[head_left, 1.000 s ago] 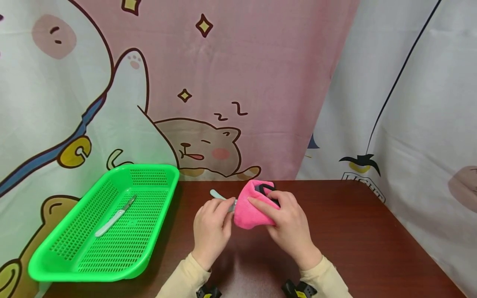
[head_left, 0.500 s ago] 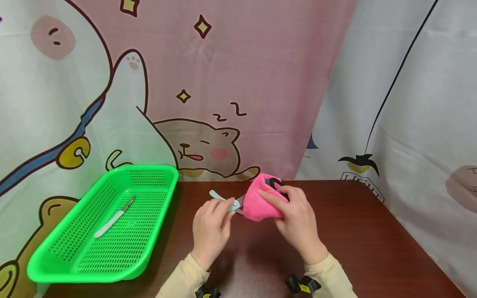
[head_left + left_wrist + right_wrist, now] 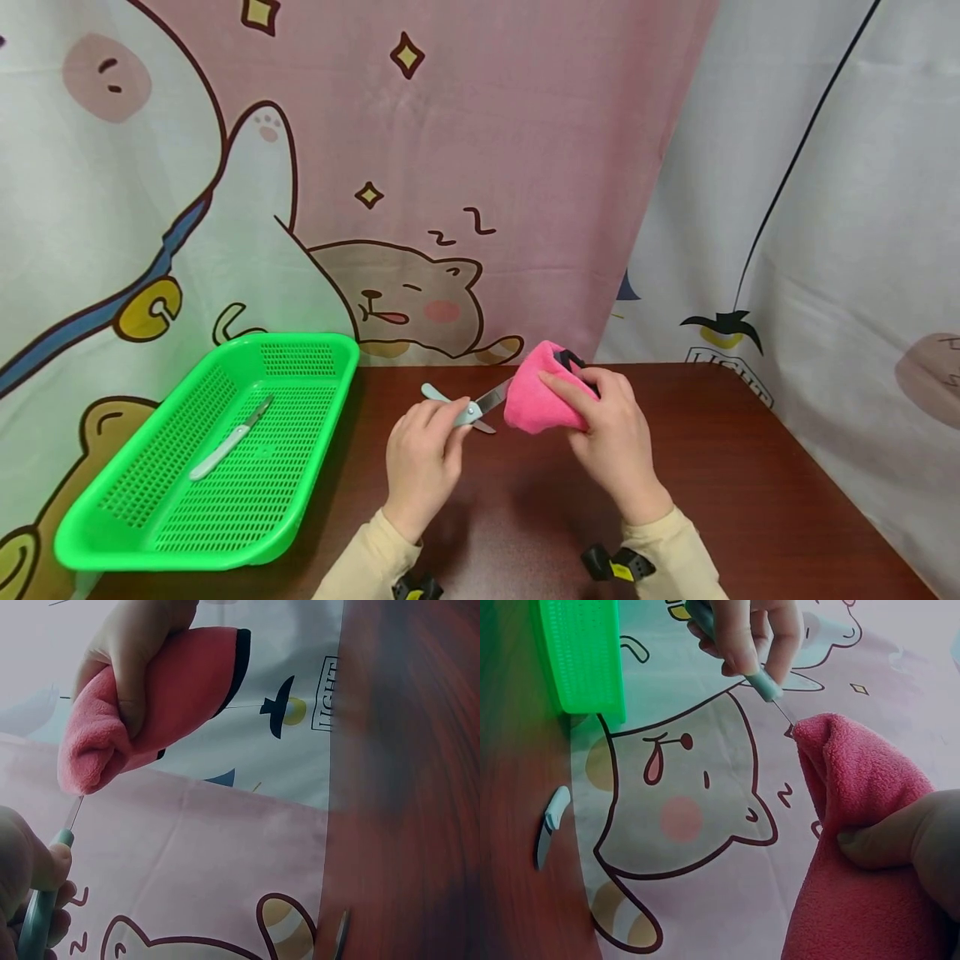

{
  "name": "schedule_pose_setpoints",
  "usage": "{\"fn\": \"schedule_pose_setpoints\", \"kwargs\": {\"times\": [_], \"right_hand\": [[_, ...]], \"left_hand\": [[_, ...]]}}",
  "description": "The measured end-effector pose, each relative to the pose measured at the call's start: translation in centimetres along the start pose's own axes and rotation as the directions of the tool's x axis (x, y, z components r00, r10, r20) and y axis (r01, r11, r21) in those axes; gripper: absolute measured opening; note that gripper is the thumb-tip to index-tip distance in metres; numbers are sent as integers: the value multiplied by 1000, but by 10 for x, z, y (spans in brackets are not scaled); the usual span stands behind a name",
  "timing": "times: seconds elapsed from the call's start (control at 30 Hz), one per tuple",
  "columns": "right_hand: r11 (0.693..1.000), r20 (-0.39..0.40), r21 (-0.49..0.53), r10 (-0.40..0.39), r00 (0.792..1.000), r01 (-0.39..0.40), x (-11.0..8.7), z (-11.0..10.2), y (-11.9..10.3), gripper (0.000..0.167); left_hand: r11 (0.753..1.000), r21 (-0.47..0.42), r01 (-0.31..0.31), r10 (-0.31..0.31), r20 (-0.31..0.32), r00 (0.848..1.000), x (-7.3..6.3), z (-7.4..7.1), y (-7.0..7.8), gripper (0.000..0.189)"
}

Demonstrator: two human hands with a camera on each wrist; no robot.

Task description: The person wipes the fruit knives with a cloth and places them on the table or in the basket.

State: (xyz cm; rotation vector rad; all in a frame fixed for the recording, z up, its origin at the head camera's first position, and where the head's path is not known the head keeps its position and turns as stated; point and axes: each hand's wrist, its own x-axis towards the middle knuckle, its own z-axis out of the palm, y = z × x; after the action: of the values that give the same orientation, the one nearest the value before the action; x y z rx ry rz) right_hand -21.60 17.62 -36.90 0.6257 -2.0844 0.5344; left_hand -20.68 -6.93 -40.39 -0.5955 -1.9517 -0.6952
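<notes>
A small pair of scissors (image 3: 467,408) with pale teal handles is held above the brown table (image 3: 750,467), its blade tip just meeting a folded pink cloth (image 3: 536,390). The left hand (image 3: 422,454) pinches the handles with curled fingers. The right hand (image 3: 615,437) grips the cloth, thumb pressed into its fold. A green basket (image 3: 315,467) holding a pale-handled tool (image 3: 228,437) sits well to the left.

You cannot see the blade tip of the scissors (image 3: 471,408): it is buried in the pink cloth (image 3: 542,392) your right hand (image 3: 615,433) grips. Your left hand (image 3: 423,454) covers part of the handles. The green basket (image 3: 97,546) is cut off by the left edge, and the tool (image 3: 228,437) inside is too small to identify.
</notes>
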Motion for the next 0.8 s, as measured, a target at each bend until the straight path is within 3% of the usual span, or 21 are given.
{"fn": "schedule_pose_setpoints", "kwargs": {"times": [0.8], "right_hand": [[998,-1,-22,53,999,-53,0,-6,16,63]], "left_hand": [[999,21,31,-31,31,999,-2,1,-11,39]]}}
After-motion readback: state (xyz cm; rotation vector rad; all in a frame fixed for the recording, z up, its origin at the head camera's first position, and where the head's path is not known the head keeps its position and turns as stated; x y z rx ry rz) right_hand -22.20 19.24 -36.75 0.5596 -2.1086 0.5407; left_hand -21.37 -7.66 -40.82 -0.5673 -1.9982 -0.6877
